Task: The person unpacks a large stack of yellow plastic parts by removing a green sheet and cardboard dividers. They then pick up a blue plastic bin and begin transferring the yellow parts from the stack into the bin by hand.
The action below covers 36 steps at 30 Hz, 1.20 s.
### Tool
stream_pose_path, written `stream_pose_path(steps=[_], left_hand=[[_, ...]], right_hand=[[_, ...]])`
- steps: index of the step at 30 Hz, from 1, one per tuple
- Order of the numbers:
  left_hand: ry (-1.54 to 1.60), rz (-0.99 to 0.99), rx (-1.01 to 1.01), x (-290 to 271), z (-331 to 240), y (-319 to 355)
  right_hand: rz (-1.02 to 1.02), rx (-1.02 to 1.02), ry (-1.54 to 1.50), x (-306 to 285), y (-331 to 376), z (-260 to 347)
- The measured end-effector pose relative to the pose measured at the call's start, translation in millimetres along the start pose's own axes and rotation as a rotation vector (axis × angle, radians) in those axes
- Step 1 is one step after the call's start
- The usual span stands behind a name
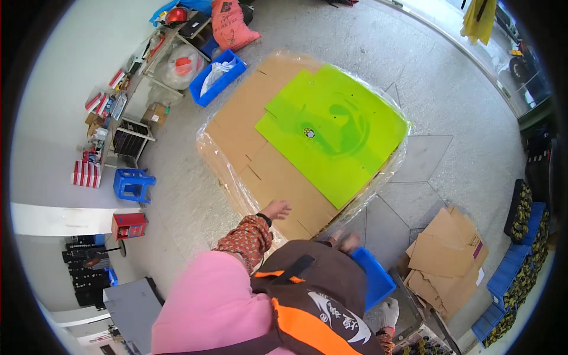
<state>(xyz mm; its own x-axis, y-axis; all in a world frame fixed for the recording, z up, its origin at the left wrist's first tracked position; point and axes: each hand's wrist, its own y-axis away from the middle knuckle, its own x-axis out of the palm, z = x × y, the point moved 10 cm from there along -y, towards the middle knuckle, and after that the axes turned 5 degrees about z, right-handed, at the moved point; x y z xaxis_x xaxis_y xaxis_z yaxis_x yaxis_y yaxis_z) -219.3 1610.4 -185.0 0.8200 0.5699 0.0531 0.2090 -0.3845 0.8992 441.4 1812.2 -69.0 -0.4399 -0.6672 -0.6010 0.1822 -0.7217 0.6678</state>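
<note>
Two hands in play here: the left hand (277, 209) is bare, fingers loosely spread, resting empty on the near edge of the flattened cardboard (278, 177) on the plastic-wrapped stack, while the right hand (389, 312) wears a white glove and hangs low by the blue bin (374, 279); can't tell if it grips anything. That bright green sheet (334, 133) lies across the far part of the stack, well apart from the fingers. I'd say slide a flat palm under the cardboard's edge first so it doesn't crease, and mind the loose wrap (220, 163).
</note>
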Motion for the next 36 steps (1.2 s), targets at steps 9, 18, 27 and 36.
stream_pose_path(steps=[9,18,27,36], left_hand=[[0.667,-0.045,0.106,48,-27,-118],[0.797,-0.192,-0.015,81,35,-215],[0.836,-0.401,-0.174,83,50,-270],[0.781,-0.125,0.415,97,-84,-190]], right_hand=[[0.316,-0.017,0.204,39,-62,62],[0.347,0.099,0.093,50,-88,61],[0.407,0.164,0.158,66,-85,43],[0.391,0.082,0.128,74,-94,101]])
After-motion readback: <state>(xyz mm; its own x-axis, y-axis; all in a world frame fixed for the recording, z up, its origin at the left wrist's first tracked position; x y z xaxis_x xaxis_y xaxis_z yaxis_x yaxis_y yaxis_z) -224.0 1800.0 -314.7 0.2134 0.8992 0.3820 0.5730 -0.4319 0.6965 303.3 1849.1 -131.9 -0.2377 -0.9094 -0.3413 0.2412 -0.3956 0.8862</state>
